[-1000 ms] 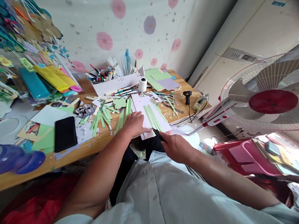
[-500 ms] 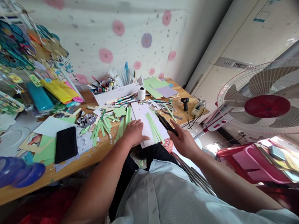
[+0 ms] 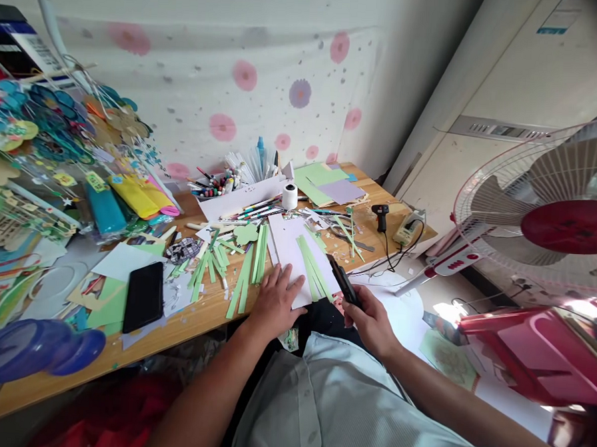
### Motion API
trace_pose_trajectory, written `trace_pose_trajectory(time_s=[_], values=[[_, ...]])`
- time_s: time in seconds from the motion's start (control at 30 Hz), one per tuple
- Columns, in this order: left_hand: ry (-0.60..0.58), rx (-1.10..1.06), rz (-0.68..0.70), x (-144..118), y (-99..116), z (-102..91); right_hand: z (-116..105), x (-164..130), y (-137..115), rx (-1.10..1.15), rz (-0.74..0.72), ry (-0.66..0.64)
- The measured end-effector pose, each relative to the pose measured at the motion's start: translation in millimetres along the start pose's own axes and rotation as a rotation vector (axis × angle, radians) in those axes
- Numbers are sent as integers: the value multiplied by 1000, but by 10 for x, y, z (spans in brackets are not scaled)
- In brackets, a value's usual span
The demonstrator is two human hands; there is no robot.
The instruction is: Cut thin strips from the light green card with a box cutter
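Observation:
My left hand [image 3: 275, 304] lies flat with its fingers spread on the near-left part of a white sheet [image 3: 286, 243], at the table's front edge. Several narrow light-green paper strips [image 3: 310, 265] rest on this sheet, to the right of the hand. In my right hand [image 3: 371, 318] is a long black tool that looks like a stapler [image 3: 343, 279], gripped by its near end. Its far end points forward and left, beside the sheet's right edge. More green strips [image 3: 244, 281] lie left of the sheet, near a green scalloped paper shape [image 3: 245, 233].
A thread spool [image 3: 289, 198], a pen box [image 3: 244, 197] and scissors [image 3: 348, 234] are behind the sheet. A black glue gun [image 3: 380, 216] and power strip [image 3: 409, 229] sit right. A phone [image 3: 144, 297] and blue plastic container [image 3: 31, 349] are left. A fan [image 3: 554, 217] stands right.
My right hand has drawn the black tool back toward my body, and the tool now lies off the sheet's right edge. My left hand stays on the sheet. The view has shifted slightly.

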State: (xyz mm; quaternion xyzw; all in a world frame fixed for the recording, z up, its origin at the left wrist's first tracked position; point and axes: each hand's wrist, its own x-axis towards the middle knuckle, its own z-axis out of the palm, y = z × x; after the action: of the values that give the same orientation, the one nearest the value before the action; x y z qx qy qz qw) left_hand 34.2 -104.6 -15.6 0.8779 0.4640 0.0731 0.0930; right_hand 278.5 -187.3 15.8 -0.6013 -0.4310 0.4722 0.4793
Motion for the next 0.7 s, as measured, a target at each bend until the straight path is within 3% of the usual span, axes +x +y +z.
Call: trace_pose_trajectory(time_s=[0.2,0.33,0.43,0.53,0.63,0.7], values=[[105,-44,-15,-130,17,-10,-81,95,120,7,14,-33],[266,-138,-74,-313,-70,-11,-195,194,247,-70,-72,-58],[353,-175,-133,-448,-99,26,-291,271,263,-329,-206,-107],[314,-177,-200,-528,-75,87,-308,338,160,-605,-421,-283],[254,-164,-229,-559,-43,161,-188,395,40,-845,-683,-442],[265,-154,-202,-570,-43,215,-55,420,10,-985,-770,-479]])
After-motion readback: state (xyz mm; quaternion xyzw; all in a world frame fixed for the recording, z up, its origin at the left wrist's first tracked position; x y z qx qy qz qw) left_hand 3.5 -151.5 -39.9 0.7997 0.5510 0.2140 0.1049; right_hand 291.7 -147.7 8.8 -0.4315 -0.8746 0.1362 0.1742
